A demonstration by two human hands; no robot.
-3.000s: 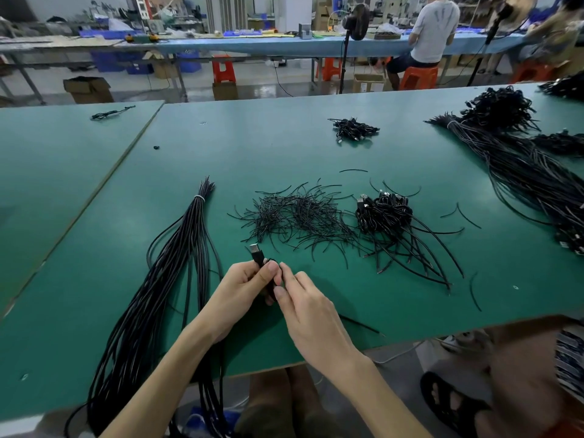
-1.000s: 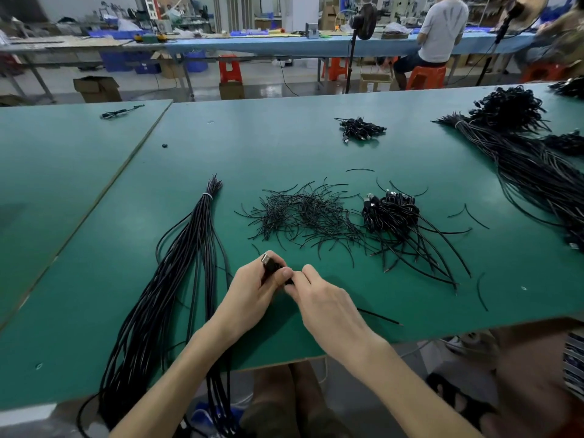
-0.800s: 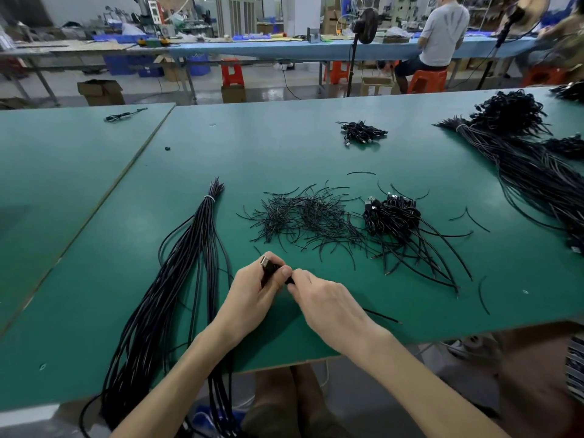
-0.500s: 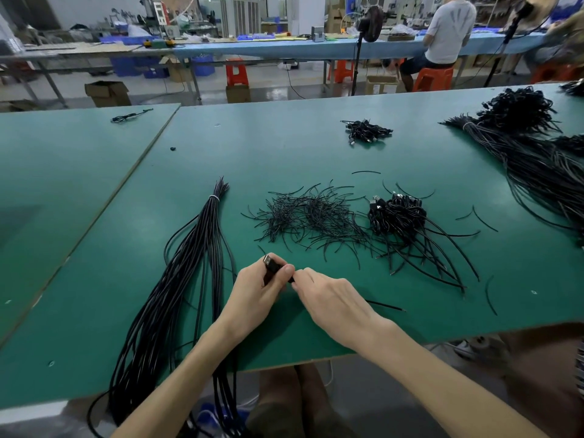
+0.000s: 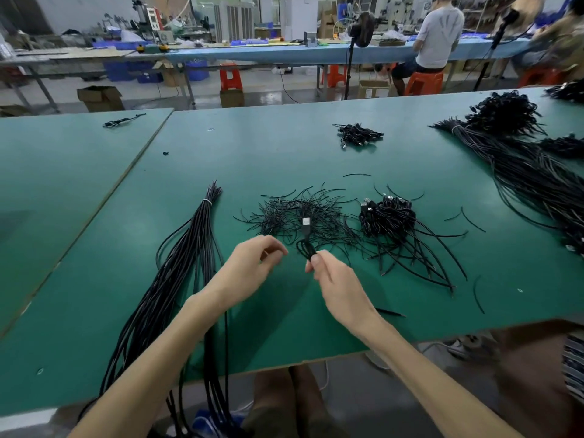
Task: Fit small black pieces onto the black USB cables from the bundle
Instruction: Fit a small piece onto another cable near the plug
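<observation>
Apparently one fitting is wrapping up: the right hand (image 5: 328,276) is pinching a coiled USB cable (image 5: 306,237), plug upward, above the loose black ties (image 5: 284,213); the left hand (image 5: 249,267) is hovering loosely curled, empty; next, it is likely needing a fresh cable from the bundle (image 5: 189,248).

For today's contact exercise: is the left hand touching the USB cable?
Apart. The head view shows green table between the left hand and the USB cable pinched by the right hand.

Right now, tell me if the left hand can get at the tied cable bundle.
Probably yes: the left hand looks empty, and the cable bundle lies beside it with bare table between.
</observation>
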